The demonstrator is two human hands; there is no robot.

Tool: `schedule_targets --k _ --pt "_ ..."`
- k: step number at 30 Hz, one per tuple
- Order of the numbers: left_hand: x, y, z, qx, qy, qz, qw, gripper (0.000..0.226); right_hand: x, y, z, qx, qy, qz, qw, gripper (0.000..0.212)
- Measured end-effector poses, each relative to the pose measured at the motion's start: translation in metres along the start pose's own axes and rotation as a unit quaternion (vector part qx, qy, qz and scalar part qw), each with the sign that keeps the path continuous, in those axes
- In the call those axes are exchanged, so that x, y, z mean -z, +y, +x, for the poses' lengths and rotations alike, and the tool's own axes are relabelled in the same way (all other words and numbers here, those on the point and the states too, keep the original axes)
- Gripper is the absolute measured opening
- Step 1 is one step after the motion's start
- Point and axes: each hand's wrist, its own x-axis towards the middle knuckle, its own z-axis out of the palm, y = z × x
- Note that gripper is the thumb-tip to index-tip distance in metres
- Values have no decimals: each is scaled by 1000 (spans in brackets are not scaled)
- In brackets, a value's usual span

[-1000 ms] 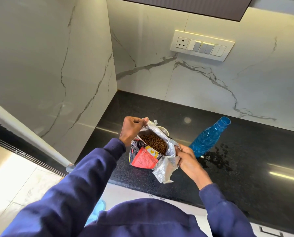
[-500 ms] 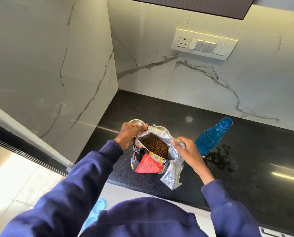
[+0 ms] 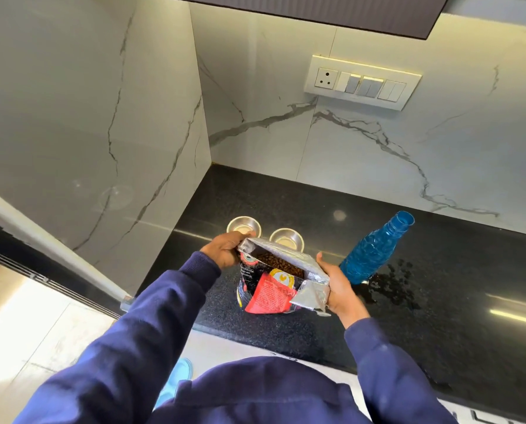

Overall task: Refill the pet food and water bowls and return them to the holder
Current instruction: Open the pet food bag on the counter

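Since the earlier frames the food bag [image 3: 274, 283] has come up and back toward the person, and both steel bowls, which it mostly hid a second ago, now show clear beyond it. The mouth of the bag, pinched and crumpled before, is now pulled out into a wide, flat-sided opening.

The left hand [image 3: 225, 250] grips the far left corner of the bag's silver rim, its fingers [image 3: 240, 238] curled tight over the foil edge. The right hand [image 3: 336, 287] holds the near right side, palm against the silver flap, fingers wrapped around the bag's wall and mostly hidden behind it; the thumb lies along the top edge. Between the two grips the opening shows brown kibble [image 3: 278, 264] inside. Whether the bag's base touches the black counter [image 3: 439, 301] or hangs just above it cannot be told.

Just beyond the left fingers stands the left bowl [image 3: 244, 227], its near rim partly covered by the knuckles. The right bowl [image 3: 287, 238] stands just beyond the bag's far rim, between the two hands and beside the first bowl. Both bowls look empty of kibble; whether either holds water cannot be told.

To the right of the right hand, just past its fingertips, a blue bottle [image 3: 375, 249] stands on the counter without a cap, with splashes of water [image 3: 390, 289] on the counter around its base. Dark blue sleeves [image 3: 151, 325] cover both arms to the wrists.
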Motion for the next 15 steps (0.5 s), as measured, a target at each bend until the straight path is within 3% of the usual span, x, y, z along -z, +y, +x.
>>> schedule_targets --k 3,6,8,11,13,15 --pt "6 -3 6 -26 20 -24 999 14 5 -3 2 6 -28 0 1000 44" --pt "17 -6 2 -140 61 156 976 23 8 -10 -14 143 -1 -152 978 18" --pt "23 -9 -6 -259 91 287 918 18 13 -9 -24 304 57 -344 886 17" --pt "27 -10 -29 -457 61 388 798 17 10 -12 -45 501 85 -474 719 26" --pt "28 -9 -45 -485 -41 457 744 16 0 -19 -62 492 -6 -547 677 33" --pt "28 -9 -51 -445 -108 609 648 29 -10 -18 -71 393 -71 -668 628 56"
